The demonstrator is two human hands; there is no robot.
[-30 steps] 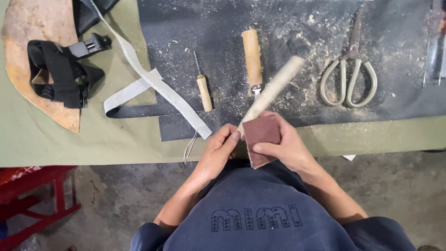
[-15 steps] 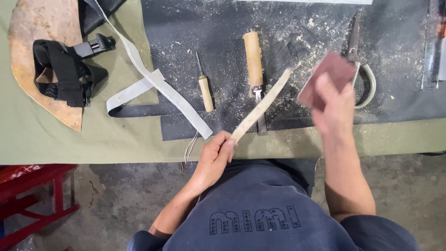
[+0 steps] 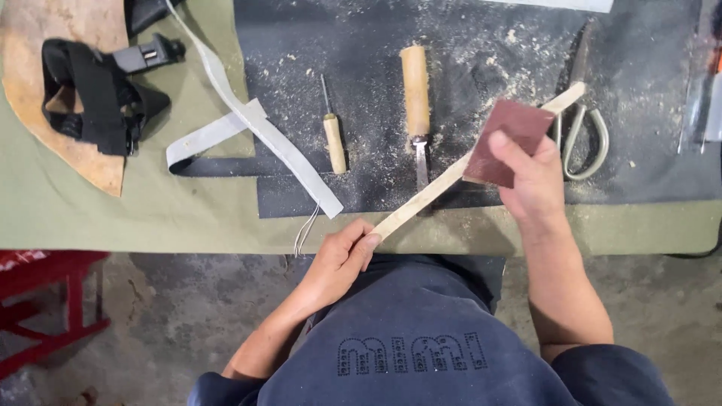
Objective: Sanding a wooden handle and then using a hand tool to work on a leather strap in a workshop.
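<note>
My left hand (image 3: 342, 259) grips the near end of a thin pale wooden strip (image 3: 436, 188) that slants up to the right over the table edge. My right hand (image 3: 530, 180) holds a folded piece of reddish-brown sandpaper (image 3: 510, 139) wrapped on the strip's upper part. The strip's far tip pokes out beyond the sandpaper near the scissors. Sawdust covers the dark mat (image 3: 481, 45) under the strip.
On the mat lie an awl with a wooden handle (image 3: 333, 135), a wooden-handled chisel (image 3: 416, 98) and pale-handled scissors (image 3: 583, 128). A grey webbing strap (image 3: 248, 124), a black buckle strap (image 3: 94, 94) and a tan leather piece (image 3: 45, 22) lie left. A red stool (image 3: 45, 301) stands below left.
My right hand has slid the sandpaper from near my left hand up along the strip toward its far end. The left hand keeps its grip and the strip has tilted flatter.
</note>
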